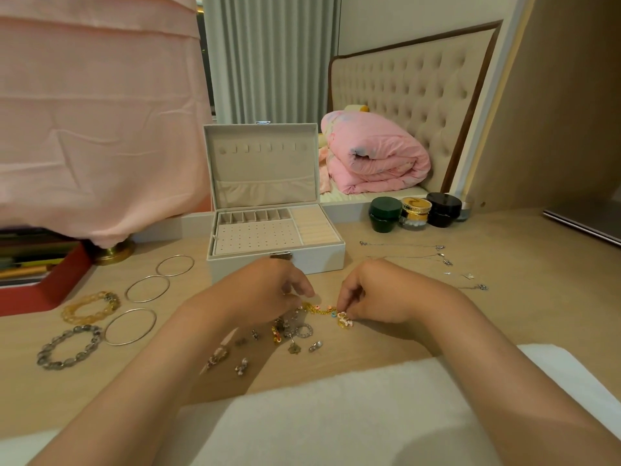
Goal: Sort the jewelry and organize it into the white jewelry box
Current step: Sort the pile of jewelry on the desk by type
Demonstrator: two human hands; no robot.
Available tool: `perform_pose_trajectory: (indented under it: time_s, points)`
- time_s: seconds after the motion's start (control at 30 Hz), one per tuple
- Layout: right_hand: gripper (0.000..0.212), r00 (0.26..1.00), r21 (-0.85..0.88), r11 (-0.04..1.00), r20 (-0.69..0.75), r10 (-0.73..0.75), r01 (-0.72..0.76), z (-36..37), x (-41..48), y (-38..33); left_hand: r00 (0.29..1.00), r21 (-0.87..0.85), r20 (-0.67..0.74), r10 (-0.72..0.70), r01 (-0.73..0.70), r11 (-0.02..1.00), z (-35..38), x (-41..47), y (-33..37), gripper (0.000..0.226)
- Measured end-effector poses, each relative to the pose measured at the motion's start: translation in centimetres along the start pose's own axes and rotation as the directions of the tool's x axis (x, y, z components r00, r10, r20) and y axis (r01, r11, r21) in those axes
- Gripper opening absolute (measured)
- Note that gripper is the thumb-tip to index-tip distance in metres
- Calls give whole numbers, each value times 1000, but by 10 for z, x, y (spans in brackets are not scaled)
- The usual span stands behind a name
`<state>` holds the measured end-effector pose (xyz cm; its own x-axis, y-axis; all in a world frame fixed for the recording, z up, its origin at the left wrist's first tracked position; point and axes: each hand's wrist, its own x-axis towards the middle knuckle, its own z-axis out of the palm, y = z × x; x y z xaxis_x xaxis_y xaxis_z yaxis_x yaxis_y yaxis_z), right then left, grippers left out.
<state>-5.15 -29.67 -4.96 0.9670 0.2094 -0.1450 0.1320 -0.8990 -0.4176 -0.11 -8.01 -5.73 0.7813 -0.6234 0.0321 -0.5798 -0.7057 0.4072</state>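
Pinching the gold chain point(319, 310): left hand point(268, 290) one end; right hand point(379, 292) the other

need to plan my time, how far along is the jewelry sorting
Early. The white jewelry box stands open, trays empty. Bangles and bead bracelets lie grouped left, thin necklaces right. The left hand and right hand pinch a gold charm chain. All of it, small pieces included, is unboxed.

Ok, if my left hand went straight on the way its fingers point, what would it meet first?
Probably the right hand: the left hand points along the gold chain both pinch.
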Motion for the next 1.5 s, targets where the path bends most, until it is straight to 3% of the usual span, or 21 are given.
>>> perform_pose_trajectory:
  time_s: [0.1,0.2,0.3,0.4,0.63,0.7,0.8,0.93,1.17,1.37,1.5]
  points:
    - [15,996,100,994,64,-59,53,9,0,-10,999,28,-27,-24,24,999,-1,-7,-13,25]
    - [15,997,198,977,12,-79,75,13,1,-17,996,52,-87,16,-12,999,0,-16,-27,24]
    - [13,990,139,981,-64,-126,134,17,2,-24,986,60,-153,62,-53,997,0,-27,-34,22]
    - [9,981,60,979,-24,-194,195,26,3,-34,979,-2,-200,32,-33,999,-2,-34,-37,19]
    - [7,978,-90,975,-16,-206,204,34,8,-42,985,-111,-158,-61,44,993,-17,-45,-46,19]
    - [7,979,11,981,-68,-191,193,32,8,-39,982,-147,-174,-69,44,988,-20,-46,-47,17]
    - [6,961,109,988,-264,-78,110,20,11,-28,981,-159,-188,-57,27,987,-15,-43,-39,16]
    - [11,901,-254,964,-433,-38,-81,7,18,-8,978,-103,-207,-8,-13,995,-2,-27,-27,21]
    - [15,933,-328,944,-346,-93,-27,16,30,1,996,130,-42,74,-68,989,21,-3,-20,38]
    - [21,907,-293,955,-387,-164,48,24,31,-7,986,79,-166,-3,16,997,1,-13,-40,32]
    - [24,931,-217,959,-277,-239,182,40,31,-25,975,154,-223,9,26,988,-6,-22,-52,25]
